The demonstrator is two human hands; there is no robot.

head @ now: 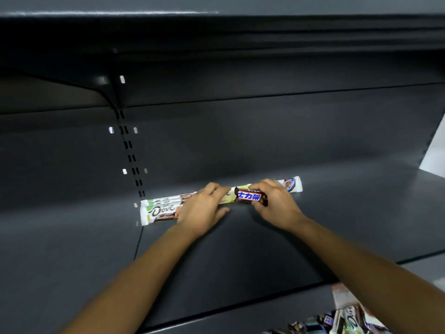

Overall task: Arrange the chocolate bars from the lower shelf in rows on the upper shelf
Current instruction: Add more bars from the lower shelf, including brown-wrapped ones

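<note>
Pinching brown bar point(250, 196) in right hand point(274, 203) at front edge of Dove row point(161, 210), steadying that row under flat, relaxed left hand point(202, 210); judged liable to ride up onto the row or shove it askew if lowered tilted.

— How much of the white-wrapped bars point(160, 210) shows?
— Only the two ends of the row. The left hand point(202, 209) lies over the middle and the right hand point(274, 203) covers the stretch beyond it, so the number of bars cannot be told.
— And the brown bar point(251, 197)?
— Its right end is tucked under the right hand's fingers, and its small print is too fine to read.
— The pile of bars point(349, 319) at the bottom right?
— It is blurred and cut by the lower edge, and a forearm crosses it.
— The white shape point(437, 153) at the right edge?
— It is cut off and cannot be identified.
</note>
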